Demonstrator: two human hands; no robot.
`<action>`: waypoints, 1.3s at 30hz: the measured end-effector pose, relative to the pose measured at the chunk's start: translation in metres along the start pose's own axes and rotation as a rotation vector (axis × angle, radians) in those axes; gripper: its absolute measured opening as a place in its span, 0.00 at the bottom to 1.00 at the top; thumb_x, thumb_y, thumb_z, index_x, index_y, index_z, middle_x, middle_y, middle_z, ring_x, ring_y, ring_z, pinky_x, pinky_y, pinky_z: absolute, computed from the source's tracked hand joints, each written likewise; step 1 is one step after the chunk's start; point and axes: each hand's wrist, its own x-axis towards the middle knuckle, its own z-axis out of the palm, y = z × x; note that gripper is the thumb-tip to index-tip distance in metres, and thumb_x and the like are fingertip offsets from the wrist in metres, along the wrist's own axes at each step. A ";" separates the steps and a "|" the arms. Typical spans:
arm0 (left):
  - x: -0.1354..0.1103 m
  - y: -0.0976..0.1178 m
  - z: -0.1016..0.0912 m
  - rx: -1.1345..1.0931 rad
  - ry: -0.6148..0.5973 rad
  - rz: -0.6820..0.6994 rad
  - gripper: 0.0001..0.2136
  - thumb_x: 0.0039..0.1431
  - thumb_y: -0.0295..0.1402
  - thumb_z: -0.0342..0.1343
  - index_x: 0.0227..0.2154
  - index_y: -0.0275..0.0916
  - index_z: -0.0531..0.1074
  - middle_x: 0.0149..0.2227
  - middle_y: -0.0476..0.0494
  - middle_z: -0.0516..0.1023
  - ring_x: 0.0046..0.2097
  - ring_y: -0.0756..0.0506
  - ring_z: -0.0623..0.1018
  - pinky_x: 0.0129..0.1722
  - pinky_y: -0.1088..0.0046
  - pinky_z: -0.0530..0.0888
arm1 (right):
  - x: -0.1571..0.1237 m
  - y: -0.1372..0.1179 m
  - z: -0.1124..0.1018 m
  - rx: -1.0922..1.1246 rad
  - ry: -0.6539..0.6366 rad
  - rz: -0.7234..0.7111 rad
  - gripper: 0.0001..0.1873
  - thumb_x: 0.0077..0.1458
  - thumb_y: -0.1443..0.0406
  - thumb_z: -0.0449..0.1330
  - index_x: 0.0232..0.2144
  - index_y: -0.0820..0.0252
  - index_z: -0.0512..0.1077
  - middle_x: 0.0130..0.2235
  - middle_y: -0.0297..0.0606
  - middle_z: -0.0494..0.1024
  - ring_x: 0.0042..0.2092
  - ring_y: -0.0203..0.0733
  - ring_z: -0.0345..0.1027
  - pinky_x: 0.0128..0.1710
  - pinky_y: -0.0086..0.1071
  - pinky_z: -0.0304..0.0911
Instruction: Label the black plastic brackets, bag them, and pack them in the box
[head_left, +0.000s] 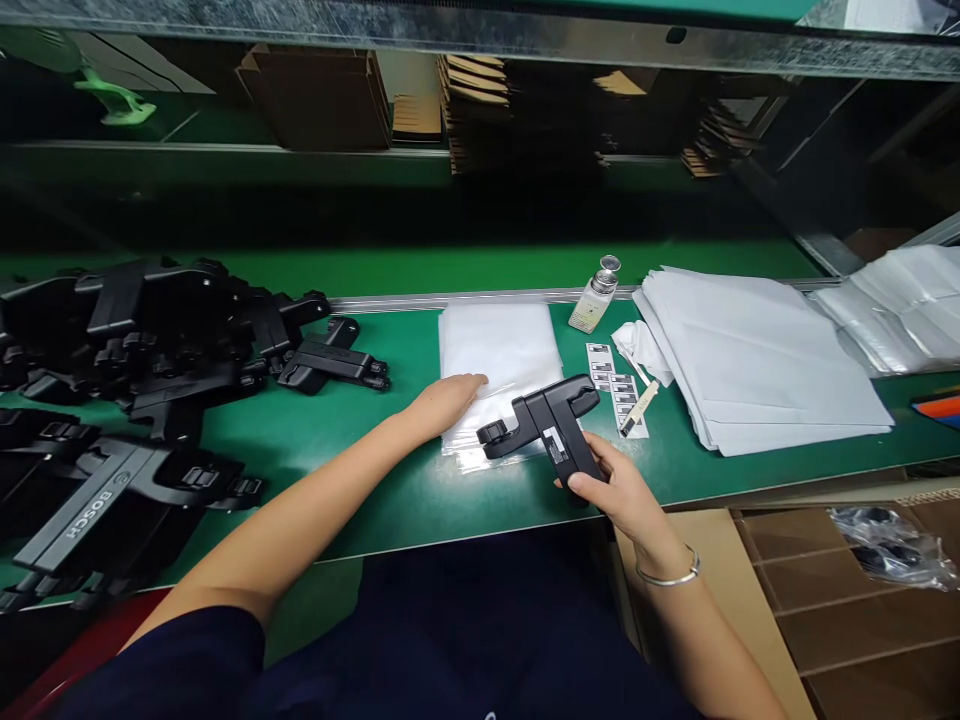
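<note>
My right hand [616, 488] is closed around the lower end of a black T-shaped plastic part [555, 420]. The part has a hooked arm on each side and a small white label facing up. It is held over the front of a stack of clear plastic bags [499, 335]. My left hand [448, 402] lies at the left side of that stack, its fingers pressed together at the wrinkled edge of the top bag. The fingertips' grip is partly hidden.
Black parts [187, 340] are heaped at the left, one with BOSCH lettering [97, 505]. Right of the bags are a small bottle [592, 300], label sheets [628, 400], a cream-coloured pen-like tool [640, 408] and white sheets [772, 360]. A divided carton [817, 600] stands at lower right.
</note>
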 end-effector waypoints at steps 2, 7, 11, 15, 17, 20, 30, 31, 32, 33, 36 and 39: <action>0.000 -0.001 -0.003 -0.005 0.023 0.002 0.14 0.64 0.28 0.43 0.42 0.36 0.73 0.41 0.36 0.76 0.46 0.39 0.74 0.47 0.64 0.70 | 0.000 -0.001 0.000 0.000 0.008 -0.008 0.32 0.46 0.53 0.70 0.52 0.57 0.72 0.43 0.41 0.80 0.47 0.51 0.75 0.49 0.44 0.70; 0.000 -0.005 -0.018 -0.049 0.044 -0.011 0.09 0.60 0.31 0.48 0.31 0.36 0.74 0.39 0.35 0.75 0.47 0.37 0.73 0.45 0.64 0.69 | 0.000 0.001 0.000 -0.009 0.013 -0.004 0.31 0.47 0.53 0.69 0.52 0.57 0.72 0.43 0.41 0.80 0.45 0.50 0.75 0.47 0.42 0.70; 0.000 -0.012 -0.028 -0.170 -0.055 0.006 0.10 0.59 0.34 0.50 0.30 0.37 0.74 0.37 0.42 0.78 0.39 0.43 0.76 0.38 0.70 0.70 | 0.003 0.010 -0.005 0.003 0.013 0.016 0.31 0.47 0.52 0.69 0.51 0.58 0.72 0.45 0.43 0.79 0.42 0.47 0.75 0.44 0.40 0.71; 0.000 -0.014 -0.031 -0.250 -0.101 -0.010 0.12 0.58 0.30 0.46 0.32 0.37 0.76 0.34 0.45 0.81 0.36 0.46 0.77 0.36 0.74 0.69 | 0.006 0.019 -0.018 0.030 0.034 0.024 0.27 0.48 0.52 0.68 0.48 0.57 0.74 0.41 0.40 0.79 0.37 0.44 0.75 0.40 0.39 0.74; -0.001 -0.012 -0.029 -0.248 -0.071 -0.025 0.11 0.55 0.28 0.47 0.31 0.36 0.75 0.34 0.44 0.80 0.35 0.45 0.76 0.36 0.73 0.69 | 0.006 0.019 -0.024 0.036 0.051 0.024 0.26 0.48 0.53 0.69 0.48 0.56 0.74 0.41 0.40 0.79 0.36 0.43 0.75 0.39 0.38 0.74; -0.002 -0.005 -0.022 -0.216 -0.010 -0.032 0.07 0.54 0.27 0.48 0.28 0.36 0.71 0.33 0.41 0.77 0.37 0.43 0.74 0.38 0.70 0.68 | 0.003 0.012 -0.029 0.050 0.030 0.024 0.26 0.46 0.52 0.70 0.47 0.57 0.75 0.40 0.41 0.79 0.35 0.44 0.75 0.38 0.38 0.75; 0.000 0.003 -0.002 -0.228 -0.115 0.086 0.13 0.62 0.33 0.45 0.24 0.38 0.69 0.26 0.49 0.73 0.32 0.47 0.73 0.31 0.75 0.66 | 0.037 0.007 0.019 0.157 -0.513 0.299 0.31 0.41 0.48 0.71 0.40 0.64 0.74 0.31 0.35 0.75 0.29 0.40 0.76 0.27 0.28 0.69; -0.002 0.002 -0.004 -0.225 -0.121 0.092 0.14 0.63 0.33 0.44 0.24 0.38 0.69 0.26 0.49 0.74 0.32 0.47 0.74 0.32 0.76 0.66 | 0.043 0.009 0.022 0.165 -0.512 0.324 0.32 0.39 0.47 0.71 0.38 0.65 0.74 0.30 0.34 0.75 0.28 0.40 0.76 0.26 0.28 0.69; -0.004 0.002 -0.006 -0.217 -0.119 0.092 0.14 0.63 0.33 0.44 0.25 0.38 0.71 0.27 0.49 0.75 0.32 0.47 0.74 0.32 0.76 0.67 | 0.047 0.011 0.023 0.177 -0.487 0.343 0.32 0.38 0.46 0.72 0.37 0.65 0.73 0.29 0.34 0.74 0.27 0.40 0.75 0.27 0.30 0.70; -0.006 0.002 -0.008 -0.201 -0.104 0.085 0.14 0.63 0.32 0.44 0.26 0.38 0.72 0.29 0.48 0.77 0.34 0.46 0.75 0.34 0.75 0.67 | 0.050 0.013 0.022 0.187 -0.446 0.358 0.32 0.37 0.46 0.72 0.35 0.65 0.72 0.28 0.33 0.74 0.27 0.39 0.75 0.29 0.31 0.71; -0.015 0.008 -0.013 -0.138 -0.007 0.030 0.13 0.64 0.30 0.43 0.37 0.37 0.75 0.39 0.42 0.79 0.42 0.43 0.77 0.39 0.72 0.69 | 0.052 0.018 0.017 0.166 -0.289 0.376 0.30 0.39 0.47 0.71 0.34 0.63 0.71 0.28 0.32 0.74 0.27 0.39 0.75 0.30 0.31 0.71; -0.025 0.019 -0.018 -0.028 0.066 0.098 0.14 0.67 0.30 0.42 0.43 0.37 0.73 0.43 0.38 0.78 0.46 0.40 0.76 0.40 0.69 0.69 | 0.051 0.019 0.010 0.098 -0.256 0.366 0.28 0.42 0.49 0.71 0.37 0.64 0.72 0.28 0.32 0.75 0.28 0.38 0.75 0.28 0.30 0.70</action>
